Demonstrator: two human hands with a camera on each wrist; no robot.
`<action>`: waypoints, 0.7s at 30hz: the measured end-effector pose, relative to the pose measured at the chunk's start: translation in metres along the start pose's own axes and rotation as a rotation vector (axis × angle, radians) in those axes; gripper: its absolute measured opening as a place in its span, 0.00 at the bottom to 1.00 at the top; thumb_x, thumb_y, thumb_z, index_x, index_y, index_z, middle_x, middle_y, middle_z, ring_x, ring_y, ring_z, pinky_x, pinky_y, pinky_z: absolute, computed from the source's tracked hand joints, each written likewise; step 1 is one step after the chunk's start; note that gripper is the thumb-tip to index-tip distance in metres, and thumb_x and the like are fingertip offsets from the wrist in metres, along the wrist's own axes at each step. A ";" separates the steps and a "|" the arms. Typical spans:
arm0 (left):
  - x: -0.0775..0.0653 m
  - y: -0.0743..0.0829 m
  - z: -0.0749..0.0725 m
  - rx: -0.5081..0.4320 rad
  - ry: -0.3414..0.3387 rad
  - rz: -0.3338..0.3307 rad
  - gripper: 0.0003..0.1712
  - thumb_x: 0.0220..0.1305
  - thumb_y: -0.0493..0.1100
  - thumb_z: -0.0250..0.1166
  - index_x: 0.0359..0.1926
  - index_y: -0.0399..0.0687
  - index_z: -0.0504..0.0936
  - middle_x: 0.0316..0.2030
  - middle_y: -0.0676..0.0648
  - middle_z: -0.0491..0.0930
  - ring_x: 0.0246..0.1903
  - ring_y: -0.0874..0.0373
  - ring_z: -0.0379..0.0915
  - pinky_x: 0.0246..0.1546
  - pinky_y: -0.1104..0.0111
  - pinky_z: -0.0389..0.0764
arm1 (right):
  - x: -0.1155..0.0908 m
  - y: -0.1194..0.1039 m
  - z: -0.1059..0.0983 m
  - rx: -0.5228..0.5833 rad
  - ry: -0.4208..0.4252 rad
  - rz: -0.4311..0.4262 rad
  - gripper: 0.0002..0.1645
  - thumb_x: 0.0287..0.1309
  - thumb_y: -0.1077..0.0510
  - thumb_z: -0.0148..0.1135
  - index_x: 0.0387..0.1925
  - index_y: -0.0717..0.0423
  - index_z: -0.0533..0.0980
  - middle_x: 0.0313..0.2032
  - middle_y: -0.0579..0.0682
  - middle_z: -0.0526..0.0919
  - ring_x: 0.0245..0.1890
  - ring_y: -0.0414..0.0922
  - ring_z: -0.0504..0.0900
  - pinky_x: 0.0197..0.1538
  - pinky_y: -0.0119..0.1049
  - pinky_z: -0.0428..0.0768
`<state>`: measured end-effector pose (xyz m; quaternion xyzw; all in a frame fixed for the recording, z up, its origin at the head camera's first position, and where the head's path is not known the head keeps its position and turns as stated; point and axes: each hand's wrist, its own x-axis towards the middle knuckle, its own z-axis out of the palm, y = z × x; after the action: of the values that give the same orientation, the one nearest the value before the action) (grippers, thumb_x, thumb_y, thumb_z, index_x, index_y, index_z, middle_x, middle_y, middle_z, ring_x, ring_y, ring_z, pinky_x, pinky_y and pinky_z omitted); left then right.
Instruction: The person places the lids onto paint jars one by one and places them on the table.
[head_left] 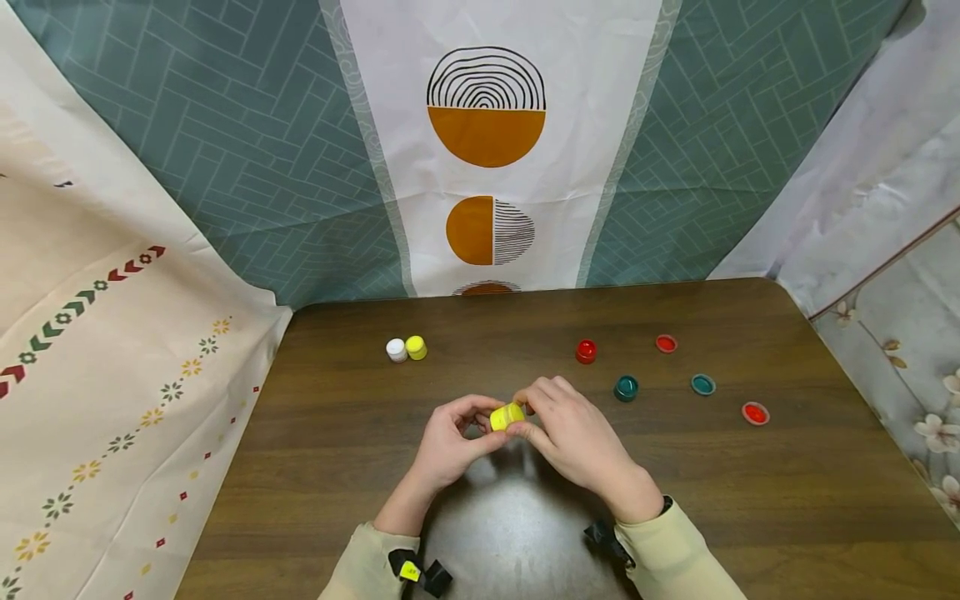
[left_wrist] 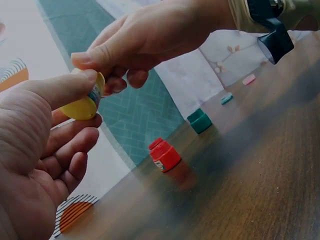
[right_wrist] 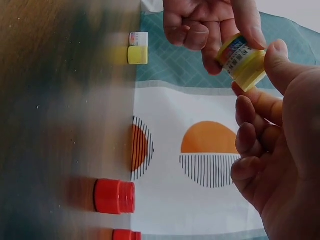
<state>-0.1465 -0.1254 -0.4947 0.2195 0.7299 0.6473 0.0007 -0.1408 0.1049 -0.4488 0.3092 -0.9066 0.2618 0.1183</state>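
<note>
I watch the left hand (head_left: 447,444) pinch a small yellow jar (head_left: 507,417) between thumb and fingers, the right hand (head_left: 576,429) pinching its other end; jar tilted above the table (head_left: 315,467), both hands angled inward

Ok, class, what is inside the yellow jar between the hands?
No contents show: the sides of the yellow jar hide them. Only its outside is visible, with a printed label, between left hand and right hand.
</note>
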 end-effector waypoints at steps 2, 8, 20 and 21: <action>0.000 0.000 0.000 0.007 -0.006 -0.011 0.19 0.62 0.31 0.78 0.54 0.40 0.89 0.43 0.45 0.89 0.37 0.53 0.82 0.42 0.56 0.85 | 0.000 0.000 -0.001 -0.003 0.008 -0.007 0.22 0.69 0.37 0.67 0.50 0.49 0.82 0.41 0.39 0.78 0.41 0.39 0.73 0.43 0.37 0.78; 0.001 -0.001 -0.001 0.039 0.004 -0.013 0.21 0.61 0.33 0.80 0.56 0.41 0.89 0.45 0.46 0.90 0.41 0.53 0.85 0.46 0.48 0.85 | 0.000 0.003 -0.007 0.027 0.031 0.040 0.20 0.74 0.41 0.65 0.55 0.49 0.83 0.47 0.42 0.83 0.45 0.41 0.77 0.47 0.40 0.80; 0.011 0.001 -0.036 0.120 0.121 -0.055 0.22 0.63 0.27 0.73 0.55 0.40 0.76 0.50 0.42 0.90 0.50 0.54 0.87 0.57 0.65 0.81 | -0.017 0.035 -0.041 0.091 0.142 0.228 0.18 0.79 0.49 0.61 0.63 0.48 0.80 0.56 0.46 0.82 0.47 0.44 0.83 0.46 0.49 0.83; 0.013 0.002 -0.042 0.149 0.133 -0.052 0.22 0.63 0.27 0.73 0.55 0.40 0.76 0.49 0.43 0.91 0.49 0.53 0.88 0.57 0.62 0.82 | -0.019 0.038 -0.043 0.090 0.152 0.239 0.18 0.79 0.50 0.61 0.63 0.49 0.80 0.57 0.46 0.83 0.47 0.45 0.84 0.46 0.50 0.84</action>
<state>-0.1698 -0.1602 -0.4826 0.1566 0.7799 0.6041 -0.0471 -0.1472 0.1637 -0.4357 0.1833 -0.9128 0.3369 0.1405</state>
